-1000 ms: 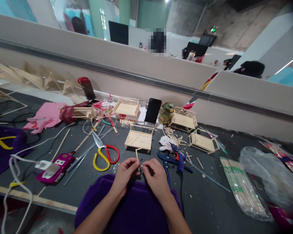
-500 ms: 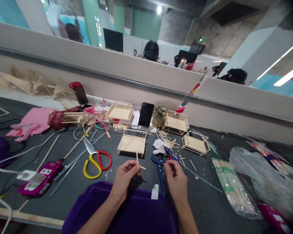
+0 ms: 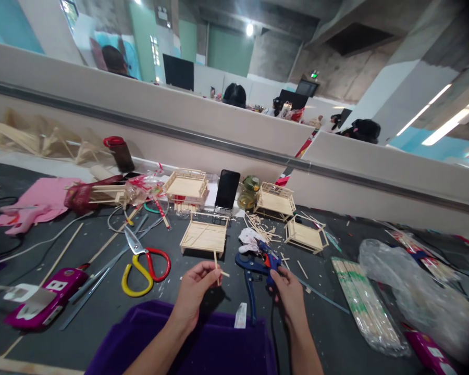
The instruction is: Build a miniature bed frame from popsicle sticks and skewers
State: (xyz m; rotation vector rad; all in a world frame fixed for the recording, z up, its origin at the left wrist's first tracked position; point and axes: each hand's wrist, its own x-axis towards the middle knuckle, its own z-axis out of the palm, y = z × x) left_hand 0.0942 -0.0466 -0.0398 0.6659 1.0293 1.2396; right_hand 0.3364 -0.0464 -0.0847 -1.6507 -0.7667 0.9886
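Thumb and fingers of my left hand [image 3: 199, 286] pinch two small wooden sticks [image 3: 216, 263], one upright and one crossing it. My right hand [image 3: 288, 292] is closed around the handle of a blue hot glue gun [image 3: 271, 260] with an orange trigger, its nozzle toward a stained white cloth [image 3: 251, 238]. Beneath the glue gun lie dark blue cutters [image 3: 250, 291]. Just beyond my left hand stands a small wooden stick frame with a slatted top [image 3: 205, 235]. A purple cloth [image 3: 187, 344] lies under my forearms.
Scissors [image 3: 138, 260] with red and yellow handles lie left, near a purple power strip [image 3: 49, 297]. More stick models [image 3: 275, 200] and a phone on a stand [image 3: 227, 190] are at the back. Bagged sticks [image 3: 365, 302] lie right. Other people sit beyond the partition [image 3: 180, 125].
My right hand has closed on the glue gun, which lay on the table before. My left hand still holds the sticks. The whole view has shifted slightly.
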